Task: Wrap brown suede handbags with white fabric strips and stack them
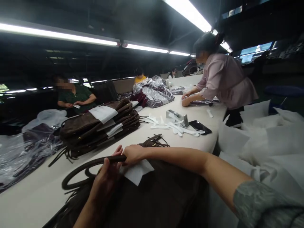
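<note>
A dark brown handbag (156, 193) lies close in front of me at the table's near edge, in dim light. Its rounded handle (78, 182) loops out to the left. My left hand (108, 175) has the handle between its thumb and fingers. The fingers of my right hand (133, 154) are closed round the handle just beside it; its fingertips are partly hidden. Under my right hand, a piece of white paper (137, 172) hangs over the bag. Thin dark cords (158, 141) show beyond my right wrist.
Stacked brown bags (87, 126) carry white sheets at left. Plastic-wrapped bags (154, 93) lie farther back. White strips (175, 128), a tape dispenser (177, 117) and a phone (200, 126) are ahead. White paper (268, 139) fills the right. A co-worker (225, 79) leans over the table.
</note>
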### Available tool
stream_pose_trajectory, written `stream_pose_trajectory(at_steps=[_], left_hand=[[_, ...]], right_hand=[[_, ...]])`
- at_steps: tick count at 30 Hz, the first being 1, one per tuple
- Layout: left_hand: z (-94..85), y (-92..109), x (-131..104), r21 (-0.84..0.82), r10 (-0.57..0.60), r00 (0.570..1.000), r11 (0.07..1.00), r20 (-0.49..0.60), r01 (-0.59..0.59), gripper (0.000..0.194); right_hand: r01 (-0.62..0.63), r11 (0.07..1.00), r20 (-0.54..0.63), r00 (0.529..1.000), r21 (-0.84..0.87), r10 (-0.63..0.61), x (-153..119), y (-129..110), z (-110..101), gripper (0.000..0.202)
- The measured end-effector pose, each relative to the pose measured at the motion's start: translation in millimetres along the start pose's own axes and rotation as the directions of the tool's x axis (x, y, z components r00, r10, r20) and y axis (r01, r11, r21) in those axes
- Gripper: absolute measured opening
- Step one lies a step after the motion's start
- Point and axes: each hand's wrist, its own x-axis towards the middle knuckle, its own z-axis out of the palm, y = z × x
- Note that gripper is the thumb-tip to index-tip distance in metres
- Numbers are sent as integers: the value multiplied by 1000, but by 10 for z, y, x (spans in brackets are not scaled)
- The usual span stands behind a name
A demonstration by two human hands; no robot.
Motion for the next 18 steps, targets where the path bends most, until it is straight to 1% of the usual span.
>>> stream_pose_trajectory(at_steps=[1, 2, 4, 5, 6, 7, 8, 9, 10, 11, 12, 13, 15, 16, 18], left_hand=[[31, -1, 3, -33, -52, 997, 998, -61, 50, 37], [60, -7, 6, -68, -117, 984, 992, -132, 108, 35], [112, -35, 3, -128, -219, 945, 973, -245, 192, 31], [132, -56, -4, -146, -245, 932, 966, -266, 213, 29], [145, -79, -13, -153, -256, 930, 963, -264, 222, 27], [150, -105, -22, -155, -261, 932, 961, -252, 227, 25], [147, -131, -29, -154, -265, 933, 960, -244, 232, 22], [136, -156, -32, -149, -263, 933, 961, -244, 232, 19], [117, -181, -29, -140, -258, 934, 963, -246, 230, 16], [91, -205, -20, -128, -250, 935, 966, -251, 223, 15], [60, -231, -4, -116, -239, 936, 970, -258, 215, 17], [23, -258, 17, -104, -230, 936, 972, -265, 209, 20], [-61, -317, 69, -89, -240, 924, 971, -297, 224, 22], [-106, -347, 96, -89, -257, 916, 966, -309, 241, 22], [-199, -401, 139, -98, -286, 902, 958, -325, 269, 22]], right_hand=[[30, 998, 20, 999, 62, -31, -90, 13, 47, 26], [55, 985, 71, 995, 161, -67, -170, 38, 83, 29], [67, 910, 189, 970, 408, -156, -286, 143, 91, 36], [50, 858, 210, 961, 511, -181, -316, 234, 53, 38], [8, 825, 189, 972, 566, -139, -326, 356, -16, 37], [-52, 815, 126, 992, 577, -26, -316, 511, -113, 33], [-128, 818, 31, 990, 561, 134, -290, 696, -231, 28], [-224, 815, -78, 947, 535, 312, -254, 908, -361, 25], [-330, 796, -180, 862, 508, 473, -213, 1139, -493, 23], [-414, 770, -253, 776, 486, 578, -171, 1379, -612, 22], [-486, 737, -297, 699, 469, 650, -133, 1618, -710, 23], [-549, 701, -315, 637, 455, 704, -98, 1847, -778, 25], [-663, 614, -318, 525, 429, 790, -31, 2246, -815, 30], [-706, 573, -311, 482, 416, 819, 6, 2407, -790, 31], [-764, 513, -300, 421, 391, 856, 98, 2647, -694, 33]])
